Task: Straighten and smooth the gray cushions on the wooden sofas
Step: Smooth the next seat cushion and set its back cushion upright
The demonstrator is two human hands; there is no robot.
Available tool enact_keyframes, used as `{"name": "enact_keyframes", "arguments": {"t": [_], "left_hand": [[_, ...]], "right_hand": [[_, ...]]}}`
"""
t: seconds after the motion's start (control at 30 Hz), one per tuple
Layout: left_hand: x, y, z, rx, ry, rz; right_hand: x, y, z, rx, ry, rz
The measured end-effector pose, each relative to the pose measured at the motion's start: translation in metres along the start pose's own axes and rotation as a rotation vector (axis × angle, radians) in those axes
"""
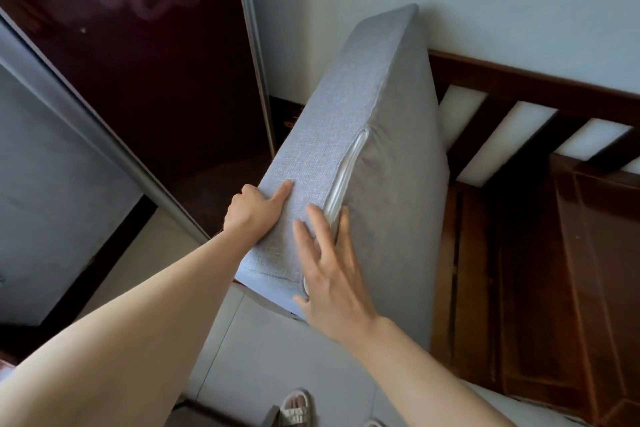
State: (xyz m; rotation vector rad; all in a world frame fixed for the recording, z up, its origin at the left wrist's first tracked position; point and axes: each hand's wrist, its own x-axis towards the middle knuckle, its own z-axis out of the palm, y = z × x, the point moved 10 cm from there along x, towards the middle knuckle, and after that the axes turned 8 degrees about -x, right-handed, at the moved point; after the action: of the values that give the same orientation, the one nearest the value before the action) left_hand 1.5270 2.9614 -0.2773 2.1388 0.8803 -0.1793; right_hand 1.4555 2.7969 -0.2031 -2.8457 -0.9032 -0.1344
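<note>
A thick gray cushion [353, 107] stands tilted on its edge over the wooden sofa [540, 253], its far end leaning against the wall. A pale zipper strip runs along its near side. My left hand [254, 210] grips the cushion's left edge, thumb lying on the upper face and fingers hidden behind. My right hand [329, 270] lies flat with spread, straight fingers on the near end, across the zipper seam. The sofa's bare dark seat boards show to the right of the cushion.
The sofa's slatted wooden backrest [519, 107] runs along the white wall at the right. A dark sliding door with a metal frame [256, 55] stands at the left. Pale floor tiles [256, 357] and my sandalled foot [294, 409] are below.
</note>
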Motion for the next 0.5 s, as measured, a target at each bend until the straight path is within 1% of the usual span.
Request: {"name": "enact_keyframes", "arguments": {"t": [0.1, 0.17, 0.23, 0.27, 0.4, 0.5], "left_hand": [[0.02, -0.031, 0.002, -0.085, -0.039, -0.065], [0.029, -0.055, 0.007, -0.14, -0.053, -0.118], [0.033, -0.071, 0.012, -0.19, -0.063, -0.144], [0.035, -0.075, 0.014, -0.213, -0.066, -0.141], [0.044, -0.078, 0.025, -0.264, -0.121, -0.131], [0.046, -0.085, 0.036, -0.252, -0.161, -0.165]], "right_hand": [[0.016, -0.004, 0.027, 0.051, -0.026, 0.039], [0.02, -0.012, 0.042, 0.084, -0.036, 0.031], [0.018, -0.022, 0.055, 0.093, -0.021, 0.016], [0.017, -0.023, 0.061, 0.102, -0.011, 0.038], [0.009, -0.007, 0.079, 0.152, -0.02, 0.316], [0.007, -0.005, 0.093, 0.152, -0.032, 0.337]]}}
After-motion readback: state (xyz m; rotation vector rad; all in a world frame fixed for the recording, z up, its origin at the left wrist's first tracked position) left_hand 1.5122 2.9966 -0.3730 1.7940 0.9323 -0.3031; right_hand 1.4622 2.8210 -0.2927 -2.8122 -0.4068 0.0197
